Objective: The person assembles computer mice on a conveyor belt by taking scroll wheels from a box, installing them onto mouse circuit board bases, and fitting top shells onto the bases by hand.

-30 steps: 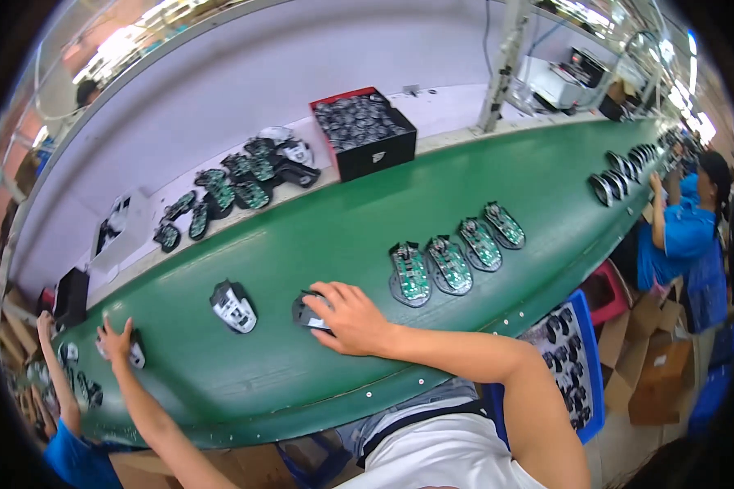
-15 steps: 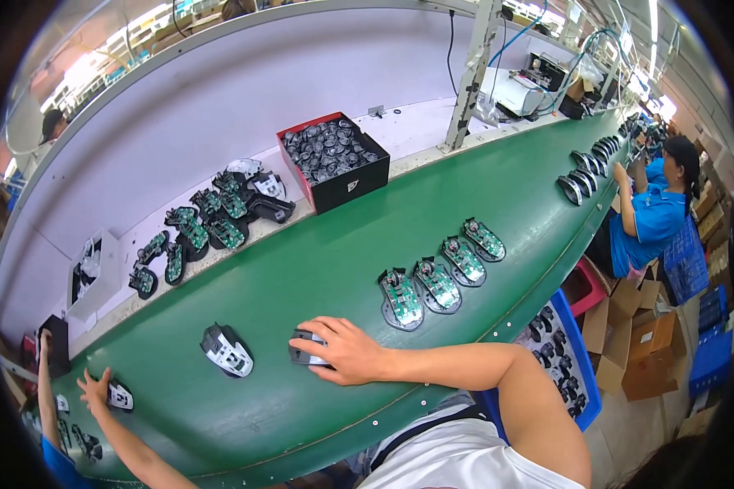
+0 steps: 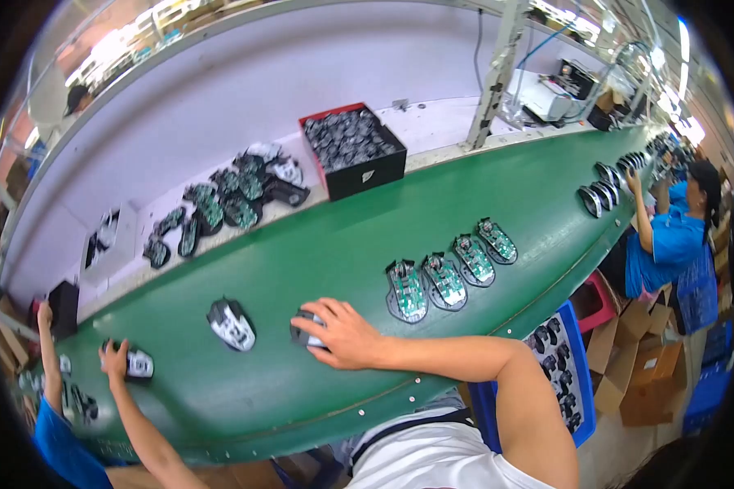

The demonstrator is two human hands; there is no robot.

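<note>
My right hand point(image 3: 347, 332) lies over a dark grey computer mouse point(image 3: 303, 329) on the green belt, fingers curled round it. Left of it sits a black and white mouse body point(image 3: 232, 325), apart from both hands. At the far left, my left hand point(image 3: 116, 361) is beside another black and white mouse body point(image 3: 139, 364). Its fingers are bent round something small and dark that I cannot make out. To the right of my right hand, several open mouse bases with green circuit boards point(image 3: 447, 284) stand in a slanting row.
A black and red box point(image 3: 359, 175) of small dark parts stands on the ledge beyond the belt, near a pile of circuit-board assemblies point(image 3: 240, 191). A blue crate point(image 3: 577, 367) stands below the near edge. Co-workers in blue point(image 3: 669, 248) work at both sides. Curved dark shells point(image 3: 603, 196) lie far right.
My left hand has gone from spread fingers to bent ones and moved slightly away from me. My right hand stays on the mouse. The whole view has shifted a little.
</note>
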